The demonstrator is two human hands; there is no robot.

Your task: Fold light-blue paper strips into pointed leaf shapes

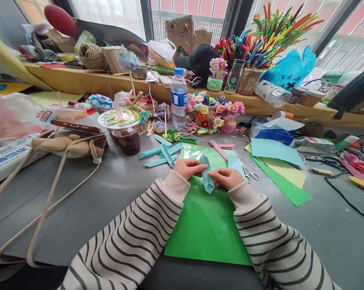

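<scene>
Between my two hands is a folded light-blue paper piece point(208, 180), held upright above a green sheet point(209, 225). My left hand point(188, 168) pinches its upper left side between thumb and fingers. Lower down, my right hand point(227, 178) grips the right edge the same way. Several folded blue paper strips point(165, 152) lie crossed in a loose pile beyond my left hand. Just past my right hand are another blue paper piece point(235, 164), a pair of scissors point(252, 174) and a pink patterned strip point(218, 151).
Coloured paper sheets point(286, 171) lie to the right, near a black cable point(348, 201). A lidded cup of dark drink point(123, 139), a water bottle point(178, 100) and a beige bag point(69, 145) stand left and centre. Craft flowers point(215, 108) crowd the back below a cluttered ledge point(152, 89).
</scene>
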